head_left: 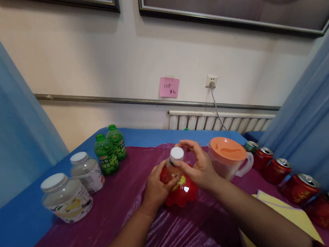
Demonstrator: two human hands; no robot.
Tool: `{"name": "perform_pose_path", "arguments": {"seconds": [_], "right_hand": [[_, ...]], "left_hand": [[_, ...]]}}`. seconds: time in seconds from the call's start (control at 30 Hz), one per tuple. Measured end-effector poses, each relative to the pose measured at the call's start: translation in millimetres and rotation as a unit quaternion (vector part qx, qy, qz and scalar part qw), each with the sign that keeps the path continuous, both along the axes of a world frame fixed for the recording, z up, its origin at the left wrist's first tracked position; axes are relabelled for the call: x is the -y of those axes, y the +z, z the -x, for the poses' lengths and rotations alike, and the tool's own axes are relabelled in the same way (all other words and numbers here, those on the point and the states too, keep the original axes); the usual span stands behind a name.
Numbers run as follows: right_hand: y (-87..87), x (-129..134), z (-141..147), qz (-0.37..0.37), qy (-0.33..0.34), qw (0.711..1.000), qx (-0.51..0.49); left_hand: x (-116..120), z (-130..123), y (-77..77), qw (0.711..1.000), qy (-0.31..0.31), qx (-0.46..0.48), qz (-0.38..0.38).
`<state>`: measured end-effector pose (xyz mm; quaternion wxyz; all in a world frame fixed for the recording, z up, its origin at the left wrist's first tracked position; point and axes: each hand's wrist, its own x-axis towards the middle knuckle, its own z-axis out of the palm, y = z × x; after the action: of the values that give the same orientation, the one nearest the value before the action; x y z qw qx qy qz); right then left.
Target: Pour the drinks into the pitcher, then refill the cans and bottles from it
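A clear plastic bottle with a white cap (176,153) is upright in the middle of the head view, over a red scalloped dish (185,193) with a yellow print. My left hand (156,186) is closed round the lower part of the bottle. Just below the cap, the thumb of my right hand (201,166) presses on the bottle's neck, while its fingers curve behind. Whether the bottle's base touches the dish is hidden by my hands. To the right of my right hand stands a clear pitcher with an orange lid (228,150).
Two clear jars with white lids (68,200) and two green bottles (106,154) stand at left. Several cans (300,188) line the right edge beside a folded yellow cloth (289,212). Purple plastic sheeting (122,205) covers the blue table. A radiator (205,119) is behind.
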<state>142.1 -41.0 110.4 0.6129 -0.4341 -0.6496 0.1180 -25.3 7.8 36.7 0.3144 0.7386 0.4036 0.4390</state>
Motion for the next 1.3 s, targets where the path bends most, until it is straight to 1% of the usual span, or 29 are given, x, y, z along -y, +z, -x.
{"name": "perform_pose_path", "arguments": {"seconds": [0.07,0.13,0.3,0.37,0.43,0.57,0.63,0.7,0.77,0.83,0.93,0.97,1.03,1.1,1.17,1.23,1.3], "right_hand": [[2.8,2.7,-0.1,-0.012,0.011,1.000,0.022],[3.4,4.5,0.5,-0.022,-0.005,0.999,0.037],[-0.1,8.8,4.3,-0.030,-0.075,0.996,0.026],[-2.0,11.7,5.0,-0.013,-0.077,0.997,0.011],[-3.7,14.9,4.1,0.020,-0.069,0.997,0.012],[-7.1,21.0,-1.6,0.097,-0.042,0.991,0.088],[-8.3,25.2,-4.8,0.111,-0.040,0.988,0.103],[-8.3,32.4,-8.0,0.104,-0.055,0.990,0.084],[-6.0,44.0,-12.5,0.089,-0.066,0.993,0.039],[-0.5,60.0,-20.9,0.079,-0.056,0.995,-0.026],[13.4,88.7,-45.3,0.081,-0.043,0.990,-0.104],[18.5,98.0,-57.1,0.087,-0.051,0.988,-0.113],[27.4,114.1,-86.4,0.103,-0.088,0.984,-0.117],[33.2,124.6,-121.7,0.109,-0.150,0.976,-0.117],[36.1,127.8,-159.9,0.101,-0.248,0.958,-0.103],[37.4,122.1,-197.1,0.106,-0.361,0.924,-0.060],[38.3,107.1,-229.7,0.130,-0.446,0.885,-0.003]], "left_hand": [[-0.2,0.8,-0.4,1.000,0.017,0.007,-0.012],[0.6,1.0,-0.2,1.000,0.022,0.005,-0.019],[3.6,0.3,-1.4,1.000,-0.018,-0.004,-0.011],[3.3,0.8,-3.5,0.999,-0.029,-0.008,-0.014],[1.8,1.7,-5.5,0.999,-0.038,-0.007,-0.029],[-2.0,2.9,-7.2,0.997,-0.048,-0.007,-0.066],[-2.5,2.8,-7.0,0.996,-0.068,-0.011,-0.062],[-2.6,3.6,-6.6,0.994,-0.102,-0.008,-0.043],[-3.8,5.6,-6.7,0.990,-0.137,0.003,-0.021],[-7.6,8.2,-8.1,0.990,-0.140,0.020,-0.015],[-16.5,9.3,-13.4,0.995,-0.091,0.035,-0.029],[-19.3,8.5,-15.6,0.996,-0.075,0.035,-0.030],[-23.2,5.8,-19.4,0.998,-0.057,0.029,-0.025],[-24.8,2.8,-21.9,0.999,-0.046,0.021,-0.020],[-25.4,1.2,-23.2,0.999,-0.032,0.022,-0.018],[-27.0,1.3,-24.3,0.999,-0.023,0.018,-0.019],[-29.8,2.2,-25.4,1.000,-0.019,0.001,-0.024]]}}
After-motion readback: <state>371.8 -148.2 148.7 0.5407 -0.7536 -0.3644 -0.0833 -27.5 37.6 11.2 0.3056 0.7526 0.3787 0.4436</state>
